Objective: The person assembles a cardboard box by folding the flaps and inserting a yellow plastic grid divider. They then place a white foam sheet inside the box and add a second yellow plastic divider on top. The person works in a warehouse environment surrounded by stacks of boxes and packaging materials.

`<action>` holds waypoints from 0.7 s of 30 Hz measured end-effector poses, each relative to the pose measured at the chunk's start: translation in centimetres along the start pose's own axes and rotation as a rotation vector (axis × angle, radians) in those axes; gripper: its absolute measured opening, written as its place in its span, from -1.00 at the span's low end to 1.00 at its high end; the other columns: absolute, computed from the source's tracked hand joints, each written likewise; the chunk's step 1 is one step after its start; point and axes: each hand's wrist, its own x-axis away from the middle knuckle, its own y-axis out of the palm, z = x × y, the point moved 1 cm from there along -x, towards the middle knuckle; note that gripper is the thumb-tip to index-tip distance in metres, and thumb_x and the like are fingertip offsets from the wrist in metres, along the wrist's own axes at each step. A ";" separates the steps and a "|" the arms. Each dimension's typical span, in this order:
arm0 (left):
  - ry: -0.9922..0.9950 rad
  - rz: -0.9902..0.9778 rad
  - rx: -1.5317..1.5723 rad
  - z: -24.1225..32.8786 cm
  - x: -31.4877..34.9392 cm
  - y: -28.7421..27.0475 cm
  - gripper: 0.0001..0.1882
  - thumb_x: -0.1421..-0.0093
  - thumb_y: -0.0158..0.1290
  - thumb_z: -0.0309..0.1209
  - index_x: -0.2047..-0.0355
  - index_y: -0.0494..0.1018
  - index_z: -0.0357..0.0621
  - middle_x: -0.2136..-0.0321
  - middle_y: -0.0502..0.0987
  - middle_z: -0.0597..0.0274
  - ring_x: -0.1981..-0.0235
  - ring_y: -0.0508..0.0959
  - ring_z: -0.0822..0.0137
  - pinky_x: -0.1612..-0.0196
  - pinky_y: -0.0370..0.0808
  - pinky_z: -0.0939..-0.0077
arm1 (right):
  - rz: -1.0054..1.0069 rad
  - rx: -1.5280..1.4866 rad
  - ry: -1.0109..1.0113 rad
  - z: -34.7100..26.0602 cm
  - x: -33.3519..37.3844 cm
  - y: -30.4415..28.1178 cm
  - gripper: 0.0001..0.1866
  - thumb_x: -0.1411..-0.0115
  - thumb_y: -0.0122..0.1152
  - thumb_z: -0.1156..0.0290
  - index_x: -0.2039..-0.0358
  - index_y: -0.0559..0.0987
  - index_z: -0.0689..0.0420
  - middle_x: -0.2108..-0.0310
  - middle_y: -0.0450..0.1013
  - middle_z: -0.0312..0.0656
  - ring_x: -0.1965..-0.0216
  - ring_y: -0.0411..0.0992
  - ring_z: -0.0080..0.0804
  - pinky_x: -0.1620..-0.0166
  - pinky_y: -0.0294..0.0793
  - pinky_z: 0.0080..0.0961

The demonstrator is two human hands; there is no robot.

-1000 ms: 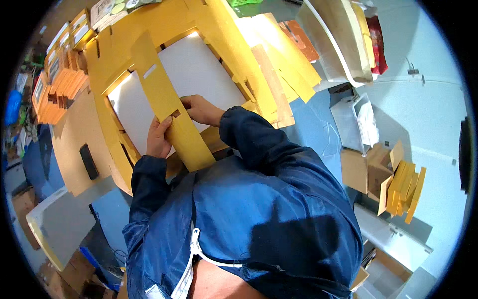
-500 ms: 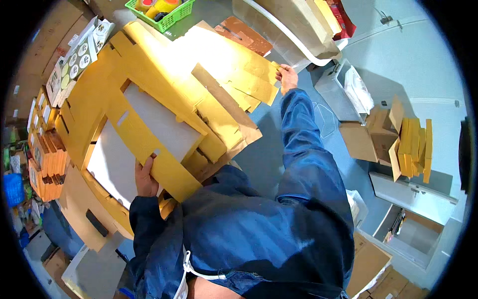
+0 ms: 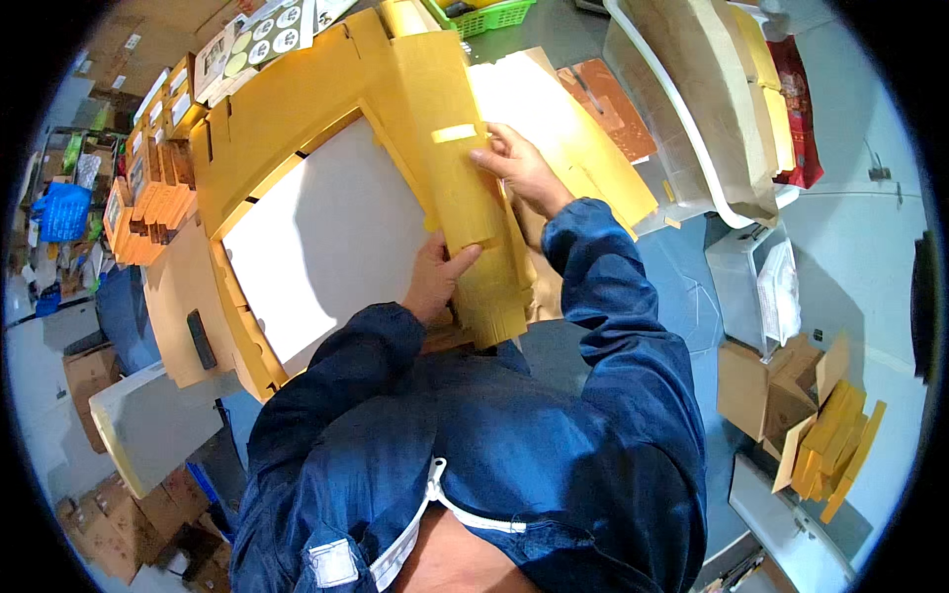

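Note:
A long yellow cardboard strip [image 3: 460, 203] with a cut slot lies along the right side of a large yellow cardboard box blank [image 3: 287, 104]. My left hand [image 3: 432, 282] is closed on the strip's left edge in its lower half, thumb on top and the other fingers partly hidden. Higher up, my right hand [image 3: 529, 176] grips the right edge near the slot, its thumb on the upper face. Framed by the blank is a white panel [image 3: 326, 217], partly in shadow.
Yellow cardboard sheets [image 3: 568, 128] lie right of the strip, beside a reddish-brown board [image 3: 611, 104]. Farther right stands a clear tub [image 3: 682, 84]. A green basket [image 3: 499, 17] is at the back. Orange boxes [image 3: 158, 193] are stacked at left; a carton [image 3: 756, 390] stands at right.
My left hand has carried the strip rightward, off the middle of the white panel. My right hand has left the yellow sheets and come in to the strip. The view has turned.

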 end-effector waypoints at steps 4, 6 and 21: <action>0.151 0.015 0.291 3.5 -0.9 -2.3 -0.65 -0.25 -0.06 -0.36 0.00 0.24 -0.23 0.15 0.45 0.16 0.11 0.46 0.33 0.06 0.41 0.39 | -0.256 0.106 -0.098 -3.1 0.8 3.0 -0.45 -0.13 0.14 0.48 -0.13 0.22 0.27 0.01 0.35 -0.11 0.02 0.33 -0.42 -0.04 0.32 -0.49; 0.175 0.131 0.468 5.0 -1.0 -5.7 -0.67 -0.28 -0.12 -0.32 0.00 0.25 -0.22 0.17 0.45 0.17 0.17 0.49 0.31 0.12 0.45 0.41 | -0.393 0.417 0.079 -4.0 2.5 3.7 -0.35 -0.09 0.21 0.37 -0.14 0.19 0.31 -0.03 0.31 -0.01 -0.04 0.30 -0.28 -0.08 0.27 -0.44; 0.107 -0.026 0.632 2.2 4.2 -12.4 -0.71 -0.25 -0.05 -0.39 0.04 0.33 -0.20 0.12 0.46 0.27 0.10 0.44 0.39 0.03 0.38 0.48 | -0.028 1.058 -0.390 -2.0 6.0 18.0 -0.37 0.09 0.32 0.10 0.11 0.37 0.26 0.31 0.44 0.08 0.27 0.45 -0.04 0.23 0.44 -0.25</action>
